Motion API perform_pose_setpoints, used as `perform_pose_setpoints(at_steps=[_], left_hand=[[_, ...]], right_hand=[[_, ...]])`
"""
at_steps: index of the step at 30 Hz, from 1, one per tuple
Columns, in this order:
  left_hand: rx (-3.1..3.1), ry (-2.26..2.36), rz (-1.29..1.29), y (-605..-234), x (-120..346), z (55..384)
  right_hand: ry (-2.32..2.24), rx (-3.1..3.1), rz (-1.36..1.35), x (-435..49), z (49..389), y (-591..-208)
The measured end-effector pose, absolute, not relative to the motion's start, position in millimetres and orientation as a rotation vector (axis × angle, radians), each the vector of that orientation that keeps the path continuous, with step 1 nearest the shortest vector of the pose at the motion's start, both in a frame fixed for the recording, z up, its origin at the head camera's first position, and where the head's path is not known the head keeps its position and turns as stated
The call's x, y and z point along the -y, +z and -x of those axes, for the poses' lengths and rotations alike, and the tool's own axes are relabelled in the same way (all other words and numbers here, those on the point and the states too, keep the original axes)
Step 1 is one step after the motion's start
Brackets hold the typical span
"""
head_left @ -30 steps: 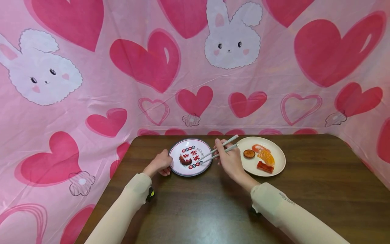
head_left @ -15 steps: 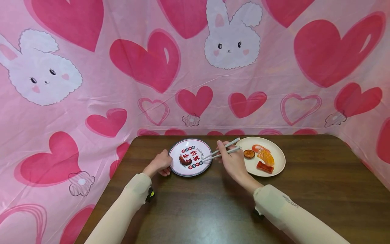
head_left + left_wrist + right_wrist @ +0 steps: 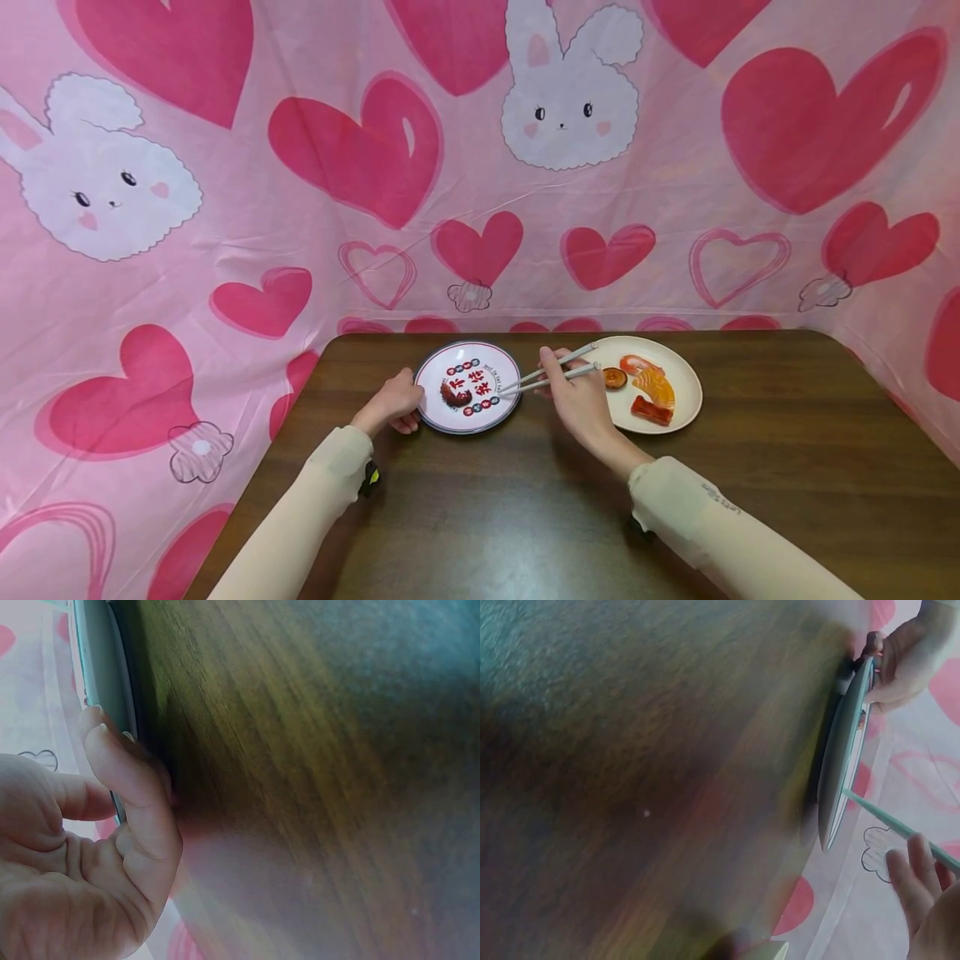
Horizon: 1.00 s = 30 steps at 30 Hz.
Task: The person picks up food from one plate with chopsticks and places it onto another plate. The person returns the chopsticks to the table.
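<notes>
One pink cloth with red hearts and white bunnies [image 3: 315, 275] hangs behind a dark brown wooden surface [image 3: 787, 417]. On it sit a round cream plate [image 3: 689, 383] and, to its left, a round white plate with a blue rim [image 3: 442, 362]. The left hand [image 3: 393, 402] has its grip on the white plate's edge. The right hand [image 3: 581, 404] has its grip around two pale green chopsticks [image 3: 517, 388], tips over that plate. The cream plate holds an orange striped slice [image 3: 655, 388] and a red-brown block [image 3: 651, 410], the white one a curly dark red bit [image 3: 454, 396]. Beside the slice sits a little round brown disc [image 3: 616, 379].
</notes>
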<state>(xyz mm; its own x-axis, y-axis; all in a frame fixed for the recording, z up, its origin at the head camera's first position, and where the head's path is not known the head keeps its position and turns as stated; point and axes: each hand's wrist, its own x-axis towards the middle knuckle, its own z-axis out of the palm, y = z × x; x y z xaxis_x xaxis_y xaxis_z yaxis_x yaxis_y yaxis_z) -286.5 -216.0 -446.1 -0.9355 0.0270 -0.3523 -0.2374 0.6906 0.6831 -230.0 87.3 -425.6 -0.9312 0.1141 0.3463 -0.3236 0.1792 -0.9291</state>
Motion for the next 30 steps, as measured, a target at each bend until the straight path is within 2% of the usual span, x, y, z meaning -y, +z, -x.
perform_pose_setpoints(at_steps=[15, 22, 30], left_hand=[[-2.564, 1.121, 0.169, -444, 217, 286], [-2.560, 1.127, 0.161, -446, 219, 286], [-2.565, 1.135, 0.153, -445, 218, 284]], right_hand=[[1.820, 2.081, -0.210, -92, 225, -423], [1.682, 2.147, -0.203, -95, 219, -418], [1.791, 2.080, -0.204, -99, 216, -421]])
